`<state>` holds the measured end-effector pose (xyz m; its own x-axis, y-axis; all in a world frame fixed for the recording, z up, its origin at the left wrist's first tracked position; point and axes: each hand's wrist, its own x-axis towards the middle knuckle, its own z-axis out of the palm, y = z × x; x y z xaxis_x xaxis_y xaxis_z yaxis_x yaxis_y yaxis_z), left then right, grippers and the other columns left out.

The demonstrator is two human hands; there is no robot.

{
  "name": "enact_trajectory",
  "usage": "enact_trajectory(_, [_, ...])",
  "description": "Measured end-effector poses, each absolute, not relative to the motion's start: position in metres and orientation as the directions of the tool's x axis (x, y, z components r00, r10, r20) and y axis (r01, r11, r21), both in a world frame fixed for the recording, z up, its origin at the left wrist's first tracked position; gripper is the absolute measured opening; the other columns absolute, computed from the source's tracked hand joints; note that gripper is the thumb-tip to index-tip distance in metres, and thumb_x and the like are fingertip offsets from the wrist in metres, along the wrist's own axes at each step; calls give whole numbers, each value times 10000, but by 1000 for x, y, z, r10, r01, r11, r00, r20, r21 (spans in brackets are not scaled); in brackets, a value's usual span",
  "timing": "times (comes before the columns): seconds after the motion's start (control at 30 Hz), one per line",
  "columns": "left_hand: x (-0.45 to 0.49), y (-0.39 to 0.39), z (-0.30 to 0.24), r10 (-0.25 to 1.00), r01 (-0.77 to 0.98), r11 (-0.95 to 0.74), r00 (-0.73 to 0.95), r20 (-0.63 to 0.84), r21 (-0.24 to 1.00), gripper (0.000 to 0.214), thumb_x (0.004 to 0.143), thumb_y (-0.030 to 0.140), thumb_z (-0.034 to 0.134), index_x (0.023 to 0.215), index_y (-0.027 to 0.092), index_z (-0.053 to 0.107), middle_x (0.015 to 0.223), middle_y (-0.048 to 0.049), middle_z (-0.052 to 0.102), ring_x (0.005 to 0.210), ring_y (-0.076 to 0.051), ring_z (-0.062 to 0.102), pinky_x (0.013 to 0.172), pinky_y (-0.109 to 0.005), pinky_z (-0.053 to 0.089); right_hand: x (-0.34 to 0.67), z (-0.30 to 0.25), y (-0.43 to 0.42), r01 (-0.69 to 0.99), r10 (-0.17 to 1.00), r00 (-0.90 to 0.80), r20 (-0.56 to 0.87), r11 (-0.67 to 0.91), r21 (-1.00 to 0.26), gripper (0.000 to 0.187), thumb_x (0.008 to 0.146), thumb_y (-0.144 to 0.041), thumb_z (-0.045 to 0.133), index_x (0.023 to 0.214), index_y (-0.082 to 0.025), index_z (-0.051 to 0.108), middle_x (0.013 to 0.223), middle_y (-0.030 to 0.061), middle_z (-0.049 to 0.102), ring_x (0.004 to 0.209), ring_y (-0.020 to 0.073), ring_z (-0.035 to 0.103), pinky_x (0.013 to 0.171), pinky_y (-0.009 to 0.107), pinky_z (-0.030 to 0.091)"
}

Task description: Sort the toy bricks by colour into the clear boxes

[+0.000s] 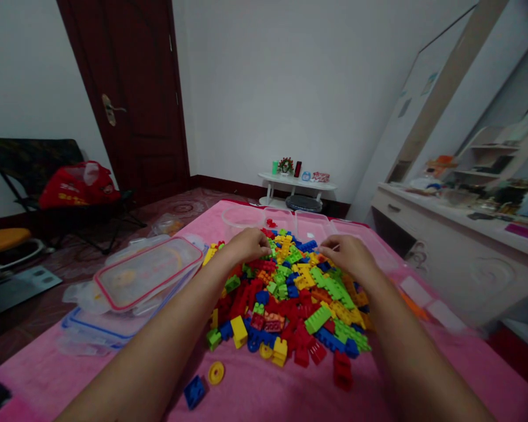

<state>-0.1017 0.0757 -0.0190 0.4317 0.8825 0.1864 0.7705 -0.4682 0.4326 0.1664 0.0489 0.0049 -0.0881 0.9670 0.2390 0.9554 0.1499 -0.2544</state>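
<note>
A wide heap of plastic building bricks (305,275) in red, yellow, green, blue and orange spreads over a pink-covered table (255,404). My left hand (250,245) is at the far left part of the heap, fingers curled in by green bricks; whatever they pinch is too small to make out. Across from it, my right hand (348,253) reaches in from the right, its thumb and fingers apart beside some blue bricks. Closer to me, a yellow wheel (216,373) and a blue brick (194,392) lie apart from the heap.
Clear plastic containers (312,213) line the far table edge; one holds small red pieces (271,223). Stacked lids (152,275) with red and blue rims lie left. Beyond are a white side table (264,174), a chair with a red bag (79,186), and a cabinet (457,234) at right.
</note>
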Motion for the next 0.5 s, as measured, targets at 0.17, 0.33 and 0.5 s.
enact_trajectory(0.17, [-100,73,-15,886,782,-462,428,179,417,236,716,322,592,821,160,728,773,-41,708,680,-151,604,626,-227,419,152,-20,86,971,945,-126,303,180,-160,452,766,-158,509,1210,-199,579,1228,61,595,1103,182,541,913,266,401])
enact_trajectory(0.33, [-79,46,7,866,834,-473,381,325,283,204,710,251,593,850,208,735,857,-54,713,788,-195,625,702,-279,443,141,-25,102,990,974,-104,201,122,-76,361,702,-217,615,1057,-218,678,1121,85,648,1054,229,564,863,295,419])
enact_trajectory(0.5, [-45,13,8,822,802,-569,549,154,180,232,693,253,633,901,208,725,876,-75,705,825,-236,639,695,-309,485,139,-12,91,999,984,-32,173,37,-26,236,671,-314,642,879,-229,713,938,82,694,909,235,617,688,285,432])
